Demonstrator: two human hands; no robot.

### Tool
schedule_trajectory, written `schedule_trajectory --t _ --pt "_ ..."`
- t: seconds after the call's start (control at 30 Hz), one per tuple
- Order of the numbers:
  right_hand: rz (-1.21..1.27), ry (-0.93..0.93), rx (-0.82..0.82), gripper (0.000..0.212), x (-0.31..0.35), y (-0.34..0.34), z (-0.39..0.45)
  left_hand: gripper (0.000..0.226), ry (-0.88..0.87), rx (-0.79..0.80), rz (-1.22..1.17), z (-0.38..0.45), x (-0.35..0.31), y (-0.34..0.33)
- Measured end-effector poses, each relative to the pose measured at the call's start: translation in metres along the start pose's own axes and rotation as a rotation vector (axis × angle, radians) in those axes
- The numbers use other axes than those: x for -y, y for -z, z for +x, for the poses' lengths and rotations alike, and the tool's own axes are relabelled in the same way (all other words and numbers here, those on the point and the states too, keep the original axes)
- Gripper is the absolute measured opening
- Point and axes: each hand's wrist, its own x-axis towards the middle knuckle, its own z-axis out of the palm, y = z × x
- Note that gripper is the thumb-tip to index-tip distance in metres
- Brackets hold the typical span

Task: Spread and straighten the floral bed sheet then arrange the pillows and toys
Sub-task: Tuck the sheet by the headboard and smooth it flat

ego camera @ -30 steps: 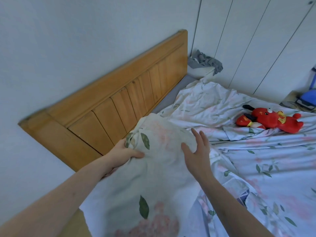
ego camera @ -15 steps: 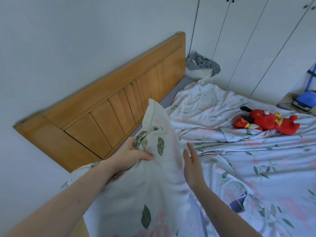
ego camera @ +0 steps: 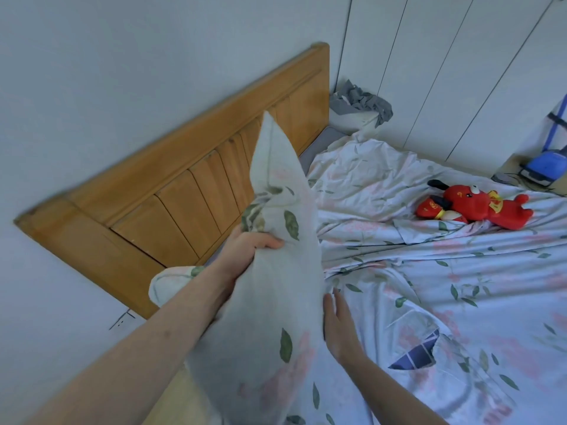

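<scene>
The left hand (ego camera: 248,243) grips the pillow (ego camera: 276,271) mid-frame, its long axis running from lower centre up toward the headboard (ego camera: 171,191), while the flat, empty right hand (ego camera: 337,326) touches its lower right side above the rumpled sheet (ego camera: 429,271).

Gold marks on the red plush toy (ego camera: 478,207) are too small to read.

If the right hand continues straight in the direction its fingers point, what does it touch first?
Most likely the rumpled floral bed sheet just beyond the right hand, though depth is unclear.
</scene>
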Motion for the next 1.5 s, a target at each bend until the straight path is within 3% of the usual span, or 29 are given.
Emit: schedule_trajectory --t 0.1,0.17,0.23,0.33,0.47,0.63,0.73,0.83,0.9,1.0,1.17,1.37,1.5 --pt "0.062 0.501 -0.23 0.055 0.036 -0.006 -0.037 0.058 -0.042 -0.11 -0.083 0.009 -0.012 0.009" --pt "-0.107 0.814 -0.2 0.061 0.056 -0.026 -0.056 0.039 0.012 -0.079 -0.181 0.012 -0.014 0.007" --pt "-0.249 0.917 -0.178 0.068 0.059 -0.041 -0.057 0.029 0.07 0.01 -0.243 0.011 -0.012 0.001" --pt "-0.21 0.778 -0.133 0.075 0.038 -0.029 -0.038 0.029 0.133 0.067 -0.269 0.007 -0.001 -0.011" --pt "-0.169 0.21 -0.072 0.067 0.012 0.002 -0.002 0.038 0.081 0.017 -0.122 0.003 0.002 -0.003" --pt "0.157 0.237 -0.194 0.074 0.053 0.014 0.021 0.059 -0.059 0.031 0.086 0.004 -0.02 0.009" --pt "0.401 -0.185 -0.015 0.103 0.043 -0.008 0.028 0.056 -0.075 0.133 0.125 0.009 -0.032 0.006" --pt "0.804 -0.52 0.366 0.094 0.012 -0.021 0.038 0.057 -0.069 0.193 0.203 0.03 -0.037 0.028" --pt "0.881 -0.561 0.398 0.082 -0.004 -0.025 0.048 0.052 -0.056 0.225 0.285 0.051 -0.032 0.051" --pt "0.846 -0.541 0.26 0.058 -0.009 -0.038 0.07 0.039 0.028 0.2 0.517 0.087 -0.01 0.098" --pt "0.466 -0.469 -0.085 0.053 -0.009 -0.078 0.127 0.052 0.099 0.211 0.849 0.157 0.059 0.169" --pt "0.289 -0.45 -0.121 0.044 -0.016 -0.138 0.207 0.066 0.152 0.184 0.869 0.239 0.124 0.233" --pt "0.278 -0.38 -0.132 0.044 -0.002 -0.155 0.257 0.069 0.119 0.134 0.877 0.297 0.12 0.253"
